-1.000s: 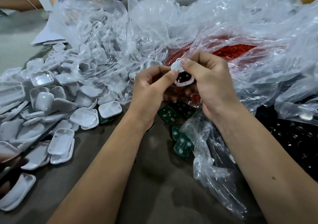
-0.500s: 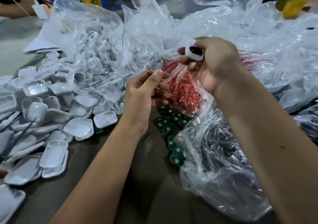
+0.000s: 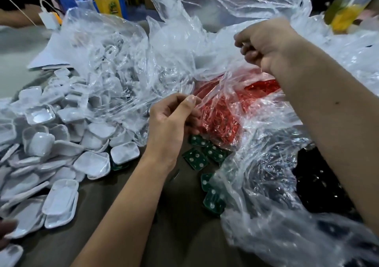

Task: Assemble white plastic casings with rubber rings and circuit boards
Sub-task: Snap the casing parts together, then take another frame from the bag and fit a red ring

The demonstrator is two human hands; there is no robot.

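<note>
- White plastic casings (image 3: 51,143), shallow rounded-rectangle shells, lie heaped across the left side of the dark worktop (image 3: 127,236); more of them sit inside a crumpled clear plastic bag (image 3: 106,66) behind the heap; several loose ones lie open side up, nearest the viewer.
- Red rubber rings (image 3: 217,111), a tangled mass inside a second clear plastic bag (image 3: 235,78), sit at the centre, just beyond the left hand; the bag's film drapes over them.
- Small green square circuit boards (image 3: 194,158) with pale round pads lie flat on the worktop between the casings and the bags; some are partly tucked under clear film on the right.
- The left hand (image 3: 172,123) is at the mouth of the ring bag; its thumb and curled fingers (image 3: 189,102) pinch an edge of the film.
- The right hand (image 3: 266,43) is raised above the ring bag, its fingers (image 3: 244,41) curled inward and gripping the upper edge of the same film, which stretches taut down toward the left hand; whether it also holds anything in the palm cannot be told.
- A mass of small dark parts (image 3: 320,180) shows through clear plastic at the right.
- Bottles of yellow drink (image 3: 106,2) stand at the far edge, blurred.
</note>
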